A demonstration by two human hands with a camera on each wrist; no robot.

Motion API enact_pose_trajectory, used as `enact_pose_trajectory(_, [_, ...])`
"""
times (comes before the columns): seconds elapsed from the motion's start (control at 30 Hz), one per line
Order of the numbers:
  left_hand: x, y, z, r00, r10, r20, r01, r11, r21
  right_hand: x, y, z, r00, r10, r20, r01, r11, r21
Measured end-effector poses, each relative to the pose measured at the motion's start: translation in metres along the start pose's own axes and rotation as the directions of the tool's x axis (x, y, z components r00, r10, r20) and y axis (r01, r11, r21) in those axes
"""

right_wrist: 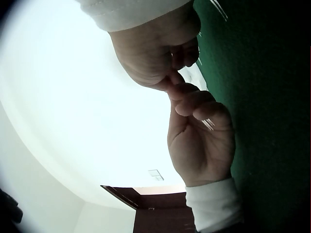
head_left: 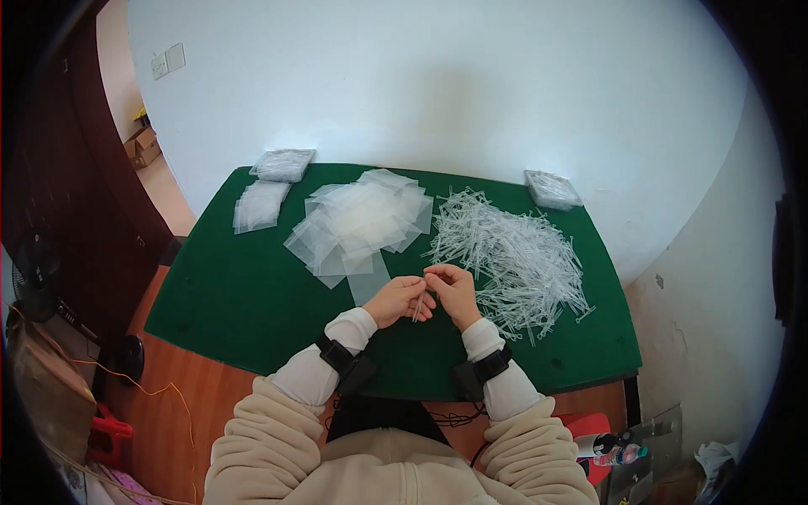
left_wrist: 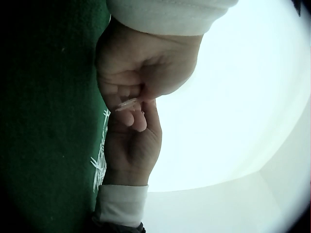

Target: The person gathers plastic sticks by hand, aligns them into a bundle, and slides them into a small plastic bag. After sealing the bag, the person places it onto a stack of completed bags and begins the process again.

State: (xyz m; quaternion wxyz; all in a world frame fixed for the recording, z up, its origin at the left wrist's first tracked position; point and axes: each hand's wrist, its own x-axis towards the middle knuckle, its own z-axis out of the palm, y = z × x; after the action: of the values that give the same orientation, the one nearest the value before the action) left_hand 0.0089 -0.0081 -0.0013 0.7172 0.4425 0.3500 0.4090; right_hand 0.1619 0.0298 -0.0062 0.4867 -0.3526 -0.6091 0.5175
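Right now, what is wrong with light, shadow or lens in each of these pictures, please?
Head: dark corners, table edges that look bowed, a soft shadow on the wall. Left wrist: wall washed out to white, left hand and right hand dim, held sticks too soft to count. Right wrist: same white glare, both hands shaded, table very dark at right.

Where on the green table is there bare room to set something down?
The widest bare patch of table lies between its left edge, front edge and the loose bags. A smaller one borders the front right corner, nearer than the stick pile. Back centre is crowded, bags nearly meeting sticks; left hand and right hand work before them.
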Motion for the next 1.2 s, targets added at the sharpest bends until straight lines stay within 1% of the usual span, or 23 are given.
enact_pose_trajectory(0.07, [0.002,-0.002,-0.002,1.0,0.012,0.007,-0.012,1.0,0.001,0.0,0.0,0.0,1.0,0.0,0.001,0.0,1.0,0.0])
enact_pose_trajectory(0.17, [0.004,-0.004,-0.006,0.999,0.036,0.013,-0.037,0.994,0.098,0.002,0.004,-0.003,1.0,-0.002,0.027,0.002,1.0,-0.016])
enact_pose_trajectory(0.2, [0.004,-0.004,-0.006,0.999,0.036,0.013,-0.037,0.994,0.099,0.002,0.004,-0.003,1.0,-0.002,0.027,0.002,1.0,-0.015])
enact_pose_trajectory(0.23, [0.004,-0.003,-0.007,0.998,0.055,-0.013,-0.054,0.997,0.055,0.004,0.003,-0.003,0.997,-0.062,-0.054,0.058,0.995,-0.077])
enact_pose_trajectory(0.3, [0.004,-0.001,-0.008,0.994,0.09,-0.064,-0.092,0.995,-0.031,0.005,0.003,-0.004,0.96,-0.195,-0.202,0.151,0.965,-0.213])
enact_pose_trajectory(0.33, [0.005,-0.001,-0.008,0.994,0.089,-0.064,-0.091,0.995,-0.031,0.005,0.004,-0.007,0.96,-0.194,-0.202,0.151,0.965,-0.213])
enact_pose_trajectory(0.37, [0.005,0.0,-0.008,0.979,0.129,-0.158,-0.136,0.99,-0.039,0.004,0.005,-0.013,0.941,-0.289,-0.178,0.153,0.83,-0.537])
enact_pose_trajectory(0.4, [0.005,0.001,-0.008,0.953,0.166,-0.252,-0.182,0.982,-0.041,0.003,0.006,-0.019,0.922,-0.369,-0.121,0.133,0.592,-0.795])
enact_pose_trajectory(0.43, [0.006,0.002,-0.008,0.917,0.202,-0.343,-0.229,0.973,-0.039,0.003,0.007,-0.022,0.904,-0.425,-0.038,0.092,0.283,-0.955])
enact_pose_trajectory(0.47, [0.005,0.002,-0.008,0.917,0.202,-0.343,-0.229,0.973,-0.039,0.003,0.01,-0.022,0.904,-0.425,-0.039,0.092,0.283,-0.955])
enact_pose_trajectory(0.57, [0.004,0.002,-0.008,0.907,0.207,-0.367,-0.24,0.97,-0.047,0.003,0.014,-0.021,0.974,-0.227,0.016,0.077,0.261,-0.962])
enact_pose_trajectory(0.7, [0.005,0.001,-0.01,0.92,0.204,-0.336,-0.224,0.974,-0.022,0.004,0.017,-0.019,0.979,-0.202,0.033,0.077,0.215,-0.974])
enact_pose_trajectory(0.73, [0.005,0.002,-0.009,0.92,0.206,-0.335,-0.225,0.974,-0.021,0.003,0.017,-0.018,0.979,-0.203,0.032,0.077,0.214,-0.974])
enact_pose_trajectory(0.83, [0.004,0.004,-0.01,0.905,0.098,-0.413,-0.14,0.988,-0.072,0.002,0.017,-0.016,0.96,-0.272,0.06,0.118,0.199,-0.973])
enact_pose_trajectory(1.0, [0.007,-0.001,-0.015,0.887,0.152,-0.436,-0.199,0.978,-0.065,0.002,0.013,-0.016,0.95,-0.296,0.095,0.166,0.223,-0.961])
enact_pose_trajectory(1.1, [0.009,-0.005,-0.018,0.832,0.254,-0.492,-0.318,0.947,-0.048,0.011,0.016,-0.013,0.866,-0.496,0.06,0.326,0.47,-0.82])
enact_pose_trajectory(1.13, [0.01,-0.007,-0.02,0.832,0.256,-0.492,-0.319,0.947,-0.047,0.011,0.017,-0.013,0.866,-0.497,0.06,0.327,0.47,-0.82])
enact_pose_trajectory(1.2, [0.012,-0.006,-0.02,0.806,0.313,-0.503,-0.362,0.932,0.0,0.01,0.015,-0.009,0.913,-0.409,-0.01,0.326,0.742,-0.587])
